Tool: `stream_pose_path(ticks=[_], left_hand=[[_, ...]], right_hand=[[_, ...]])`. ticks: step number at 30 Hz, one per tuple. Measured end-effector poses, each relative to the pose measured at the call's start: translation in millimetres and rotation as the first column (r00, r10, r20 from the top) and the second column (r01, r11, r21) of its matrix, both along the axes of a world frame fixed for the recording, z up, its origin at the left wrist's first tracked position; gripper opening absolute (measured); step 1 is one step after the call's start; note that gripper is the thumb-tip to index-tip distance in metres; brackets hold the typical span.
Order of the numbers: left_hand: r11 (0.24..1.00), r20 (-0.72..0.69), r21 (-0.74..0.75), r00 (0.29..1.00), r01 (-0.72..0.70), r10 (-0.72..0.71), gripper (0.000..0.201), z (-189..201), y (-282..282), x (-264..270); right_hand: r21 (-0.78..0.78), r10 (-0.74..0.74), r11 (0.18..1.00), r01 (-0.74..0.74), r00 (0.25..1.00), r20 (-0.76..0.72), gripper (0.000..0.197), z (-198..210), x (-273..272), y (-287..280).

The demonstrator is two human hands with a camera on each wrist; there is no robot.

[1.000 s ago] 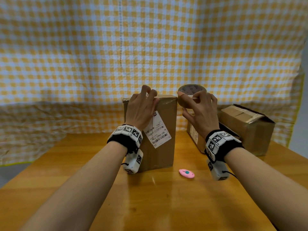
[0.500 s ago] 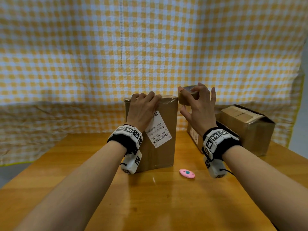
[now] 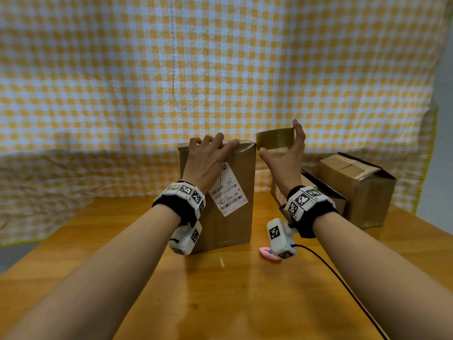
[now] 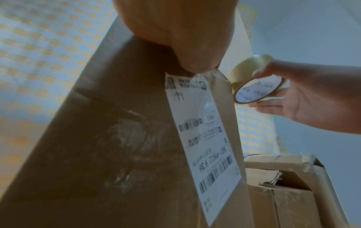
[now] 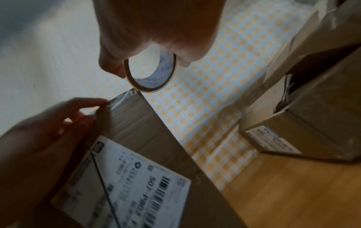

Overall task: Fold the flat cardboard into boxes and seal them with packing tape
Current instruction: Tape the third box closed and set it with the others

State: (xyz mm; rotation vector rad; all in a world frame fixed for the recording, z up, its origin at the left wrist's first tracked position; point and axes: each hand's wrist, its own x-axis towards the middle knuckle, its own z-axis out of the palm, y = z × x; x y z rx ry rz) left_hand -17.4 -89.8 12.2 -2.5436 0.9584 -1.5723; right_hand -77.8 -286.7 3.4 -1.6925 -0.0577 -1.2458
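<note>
Backdrop: a yellow-and-white checked cloth [image 3: 220, 69] hangs behind the bench's far edge.
Bench: a glossy wooden bench [image 3: 245, 290] carries everything.
Upright box: a tall cardboard box [image 3: 235, 192] stands on end near the middle of the bench, toward its far edge; clear tape lies over its top right corner.
Other boxes: a second box [image 3: 358, 190] with taped, partly torn flaps sits by the far right corner of the bench, and a lower box [image 3: 316, 190] lies just beside it.
Left hand: the left hand [image 3: 208, 160] rests on the upright box's top near edge, its fingers [image 3: 230, 146] spread flat and pressing the tape down.
Right hand: the right hand [image 3: 286, 155] grips the tape roll [image 3: 274, 139], thumb under and fingers curled over it, just off the box's top right corner.
Label: a white shipping label [image 3: 228, 192] with barcodes is stuck aslant on the box's near face.
Small item: a pink object [image 3: 267, 252] lies on the bench right of the box's foot.
</note>
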Motion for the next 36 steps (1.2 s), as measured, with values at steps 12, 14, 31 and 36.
stream_pose_path(ticks=[12,14,31,36], left_hand=[[0.967,-0.14,-0.146,0.963,0.211,-0.231,0.048,-3,-25,-13],[0.972,-0.126,-0.136,0.97,0.191,-0.208,0.043,-3,-25,-10],[0.872,-0.234,-0.426,0.902,0.241,-0.363,0.013,27,-62,-9],[0.866,-0.277,-0.463,0.898,0.187,-0.342,0.014,31,-63,-11]], right_hand=[[0.131,0.052,0.99,-0.045,0.997,-0.054,0.092,6,1,-1],[0.129,0.042,0.991,-0.036,0.998,-0.043,0.092,6,2,2],[0.143,0.008,0.99,-0.006,1.0,-0.013,0.093,-1,-2,1],[0.194,0.033,0.98,-0.032,0.999,-0.003,0.09,-3,-3,4]])
